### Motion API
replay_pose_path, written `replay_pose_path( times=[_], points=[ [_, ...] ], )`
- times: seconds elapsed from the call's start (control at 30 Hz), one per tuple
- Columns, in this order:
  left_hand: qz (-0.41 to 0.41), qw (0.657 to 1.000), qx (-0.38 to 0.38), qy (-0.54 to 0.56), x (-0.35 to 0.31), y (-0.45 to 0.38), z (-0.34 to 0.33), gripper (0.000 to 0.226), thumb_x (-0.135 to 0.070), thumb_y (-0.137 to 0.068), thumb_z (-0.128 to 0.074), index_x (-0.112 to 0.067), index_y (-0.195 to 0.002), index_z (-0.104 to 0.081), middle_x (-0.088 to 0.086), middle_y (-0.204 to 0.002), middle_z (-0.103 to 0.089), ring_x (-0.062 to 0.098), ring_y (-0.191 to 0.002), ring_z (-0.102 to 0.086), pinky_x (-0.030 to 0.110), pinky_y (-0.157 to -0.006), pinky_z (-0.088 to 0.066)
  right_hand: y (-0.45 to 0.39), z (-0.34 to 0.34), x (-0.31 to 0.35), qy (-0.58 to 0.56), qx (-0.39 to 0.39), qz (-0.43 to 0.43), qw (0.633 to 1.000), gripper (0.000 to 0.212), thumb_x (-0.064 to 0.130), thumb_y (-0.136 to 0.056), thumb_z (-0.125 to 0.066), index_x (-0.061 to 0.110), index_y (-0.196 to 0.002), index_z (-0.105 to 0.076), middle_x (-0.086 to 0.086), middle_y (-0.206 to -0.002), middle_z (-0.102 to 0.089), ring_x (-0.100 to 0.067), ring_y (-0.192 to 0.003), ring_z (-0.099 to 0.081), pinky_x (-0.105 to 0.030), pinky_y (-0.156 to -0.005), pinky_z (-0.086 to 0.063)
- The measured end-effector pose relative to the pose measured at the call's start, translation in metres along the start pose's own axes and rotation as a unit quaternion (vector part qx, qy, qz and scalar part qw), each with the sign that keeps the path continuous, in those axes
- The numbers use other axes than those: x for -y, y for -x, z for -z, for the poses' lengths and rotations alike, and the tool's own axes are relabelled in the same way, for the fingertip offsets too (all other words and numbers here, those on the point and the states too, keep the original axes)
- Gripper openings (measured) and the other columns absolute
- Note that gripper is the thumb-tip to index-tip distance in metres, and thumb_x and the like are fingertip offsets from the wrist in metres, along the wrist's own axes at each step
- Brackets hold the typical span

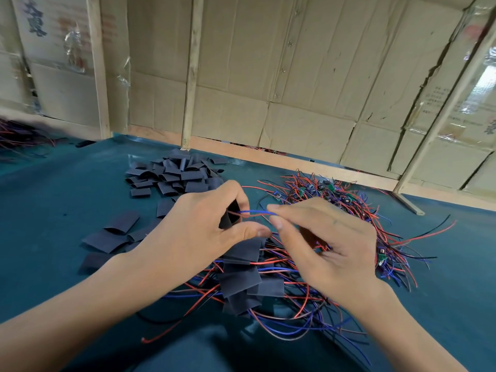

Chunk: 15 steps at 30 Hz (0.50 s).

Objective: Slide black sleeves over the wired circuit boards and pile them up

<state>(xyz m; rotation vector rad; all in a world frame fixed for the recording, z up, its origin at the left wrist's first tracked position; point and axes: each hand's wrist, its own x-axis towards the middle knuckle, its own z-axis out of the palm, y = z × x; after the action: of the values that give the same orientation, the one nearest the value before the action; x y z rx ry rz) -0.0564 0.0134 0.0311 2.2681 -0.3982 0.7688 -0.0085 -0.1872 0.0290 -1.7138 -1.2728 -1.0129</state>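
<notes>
Our left hand [198,226] pinches the sleeve [229,214] open toward the right, where our right hand [322,237] pinches the wires [257,212], lying left-right, into its mouth.

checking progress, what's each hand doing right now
Left hand: holding a black sleeve.
Right hand: pinching the blue and red wires.

I can't read any text from here. The cardboard panel [51,36] at the upper left carries dark printed characters and faded red print, all too blurred to make out. The cardboard panel on the right [440,100] shows a few small printed lines, also too small to tell.
</notes>
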Motion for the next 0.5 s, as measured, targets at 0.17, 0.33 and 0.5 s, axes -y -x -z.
replay_pose_path(
  times=[0.17, 0.33, 0.5],
  points=[
    [-0.128, 0.966, 0.019, -0.222, -0.003, -0.001, 0.002, 0.037, -0.051, -0.083, -0.046, -0.015, -0.076, -0.051, -0.012, -0.061, -0.034, 0.017, -0.049, -0.041, 0.022, -0.047, -0.027, 0.001, -0.005, 0.001, 0.102, 0.114, 0.071, 0.986, 0.028, 0.003, -0.094, -0.065, 0.011, -0.121, -0.072, -0.007, -0.08, -0.062, -0.024, -0.063, -0.056, -0.033, -0.056, -0.049],
    [-0.088, 0.967, 0.005, -0.239, 0.0, -0.004, 0.008, 0.043, -0.061, -0.083, -0.044, -0.02, -0.076, -0.035, -0.011, -0.052, -0.033, 0.02, -0.044, -0.036, 0.026, -0.044, -0.027, -0.003, -0.002, 0.0, 0.112, 0.183, 0.039, 0.976, 0.048, 0.007, -0.095, -0.048, 0.016, -0.141, -0.058, -0.003, -0.091, -0.044, -0.023, -0.073, -0.046, -0.04, -0.061, -0.047],
    [-0.071, 0.964, -0.003, -0.255, 0.013, -0.007, 0.004, 0.045, -0.057, -0.093, -0.028, -0.018, -0.07, -0.031, -0.005, -0.044, -0.03, 0.028, -0.042, -0.032, 0.029, -0.045, -0.023, 0.003, -0.003, -0.008, 0.064, 0.202, -0.056, 0.976, 0.059, 0.011, -0.1, -0.057, 0.015, -0.155, -0.035, -0.002, -0.113, -0.055, -0.025, -0.086, -0.057, -0.045, -0.076, -0.052]
  ],
)
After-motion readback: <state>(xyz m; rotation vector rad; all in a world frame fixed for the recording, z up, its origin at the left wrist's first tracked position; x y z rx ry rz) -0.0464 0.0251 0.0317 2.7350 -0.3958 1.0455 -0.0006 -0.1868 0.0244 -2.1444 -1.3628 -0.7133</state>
